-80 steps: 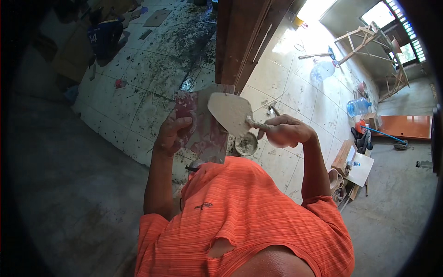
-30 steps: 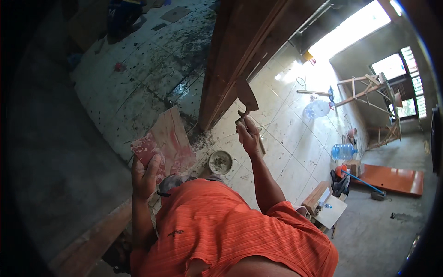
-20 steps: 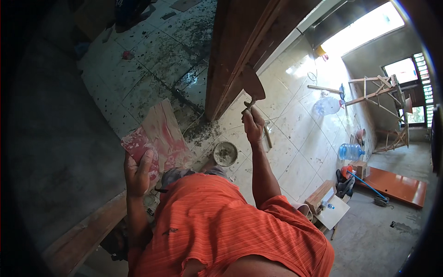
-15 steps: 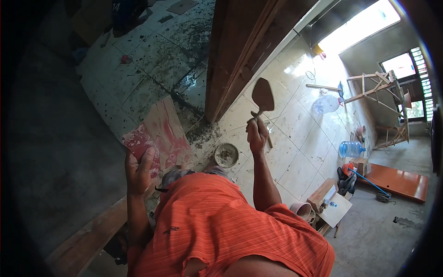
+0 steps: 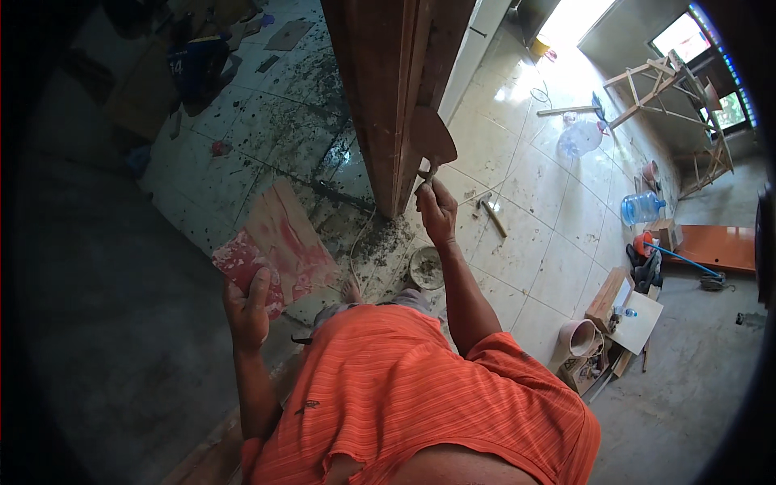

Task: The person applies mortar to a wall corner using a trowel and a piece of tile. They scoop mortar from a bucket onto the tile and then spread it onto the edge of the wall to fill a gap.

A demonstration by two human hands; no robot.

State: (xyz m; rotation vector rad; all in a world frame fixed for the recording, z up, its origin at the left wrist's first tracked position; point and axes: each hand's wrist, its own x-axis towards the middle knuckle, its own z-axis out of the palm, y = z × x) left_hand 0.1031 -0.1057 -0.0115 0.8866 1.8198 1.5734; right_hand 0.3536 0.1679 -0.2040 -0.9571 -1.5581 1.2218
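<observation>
My left hand (image 5: 249, 303) is closed on a flat red board (image 5: 284, 234) smeared with pale plaster, thumb on top. How it is gripped underneath is hidden. My right hand (image 5: 437, 212) is wrapped round the handle of a trowel (image 5: 435, 139), its broad blade pointing up and away. The blade lies against or just in front of the brown wooden door frame (image 5: 388, 105); I cannot tell whether they touch. Below my right hand, a round bucket (image 5: 426, 279) with grey paste in it stands on the tiles near my legs.
A hammer (image 5: 493, 218) lies on the tiles right of my right hand. Mortar crumbs (image 5: 376, 246) litter the floor by the frame's foot. Farther right are a blue water jug (image 5: 643, 208), a pale bucket (image 5: 579, 338), an orange panel (image 5: 715, 246) and a wooden trestle (image 5: 647, 101).
The trowel has moved left, over to the door frame, and its blade has turned. My view has shifted, so the bucket and floor things appear farther right. The board stays in my left hand.
</observation>
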